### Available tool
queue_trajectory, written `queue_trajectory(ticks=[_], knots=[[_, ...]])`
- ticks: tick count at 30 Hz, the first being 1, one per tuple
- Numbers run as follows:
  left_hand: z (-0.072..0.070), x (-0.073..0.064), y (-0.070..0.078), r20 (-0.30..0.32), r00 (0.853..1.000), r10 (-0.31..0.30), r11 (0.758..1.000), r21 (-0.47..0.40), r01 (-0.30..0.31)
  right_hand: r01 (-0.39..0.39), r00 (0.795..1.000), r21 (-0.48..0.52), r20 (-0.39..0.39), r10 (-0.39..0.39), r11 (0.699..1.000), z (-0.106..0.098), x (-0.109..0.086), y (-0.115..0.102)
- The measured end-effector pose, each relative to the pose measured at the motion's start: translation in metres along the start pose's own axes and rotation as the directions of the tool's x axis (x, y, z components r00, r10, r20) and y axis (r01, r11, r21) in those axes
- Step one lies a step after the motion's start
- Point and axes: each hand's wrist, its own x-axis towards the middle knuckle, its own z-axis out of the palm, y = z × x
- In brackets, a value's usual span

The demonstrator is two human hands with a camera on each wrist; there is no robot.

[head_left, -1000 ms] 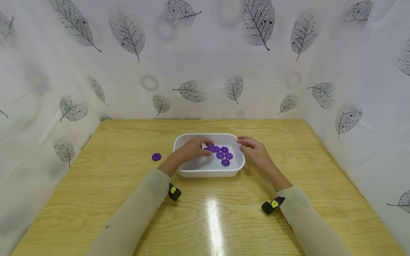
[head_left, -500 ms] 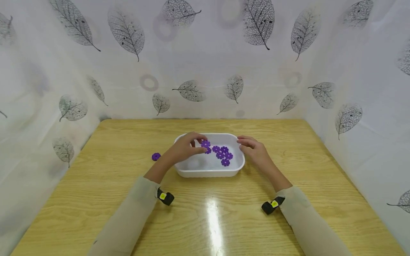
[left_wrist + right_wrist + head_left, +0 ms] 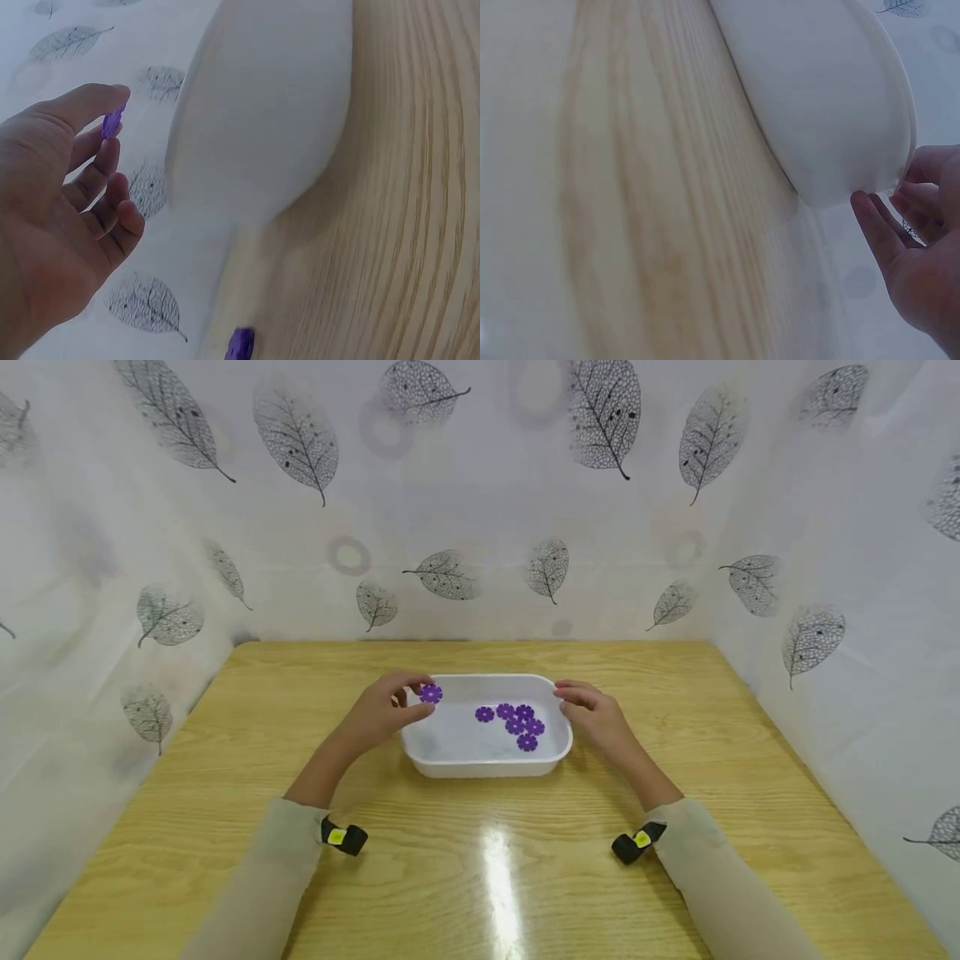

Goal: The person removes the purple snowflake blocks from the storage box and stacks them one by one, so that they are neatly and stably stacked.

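1. Plainly, the white tray (image 3: 487,769) is the one container, standing on the wooden table (image 3: 405,860) between the two hands, its open top showing in the head view.
2. Inside it lie six purple notched discs: five grouped closely toward the right end (image 3: 514,726), and a single disc (image 3: 484,714) just to their left, apart from them. The tray's left half shows bare white floor.
3. The left hand (image 3: 378,714) pinches another disc (image 3: 431,693) between thumb and fingertips, raised at the tray's left end; the head view shows it face-on, the left wrist view nearly edge-on.
4. The right hand (image 3: 600,714) touches the tray's right end, its fingers loosely extended. The right wrist view adds the detail — thumb tip against the outer wall, other fingers by the rim.
5. Only the left wrist view gives one more purple piece (image 3: 240,343) on the table, near the tray's outer wall and cut off by that view's lower edge.
6. Both wrist views see the tray from outside, so the discs in it appear in the head view alone — as do the black devices (image 3: 345,837) at both cuffs.
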Motion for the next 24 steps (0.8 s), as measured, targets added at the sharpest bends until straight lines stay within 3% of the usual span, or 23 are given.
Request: queue_trajectory(ticks=[8,14,24], knots=[[-0.027,-0.016,-0.021,-0.04,0.997,-0.073,0.995,0.06,0.076,0.008,1.0,-0.003,-0.001,-0.008,1.0,0.0,0.0,-0.001],[-0.041,-0.028,-0.04,-0.021,0.986,-0.165,0.981,0.104,0.166,0.0,1.0,-0.005,-0.002,0.0,1.0,0.0,0.0,0.0],[-0.052,-0.04,-0.066,0.052,0.973,-0.224,0.966,0.144,0.214,-0.004,1.0,0.018,0.007,0.004,1.0,0.0,0.001,-0.001]])
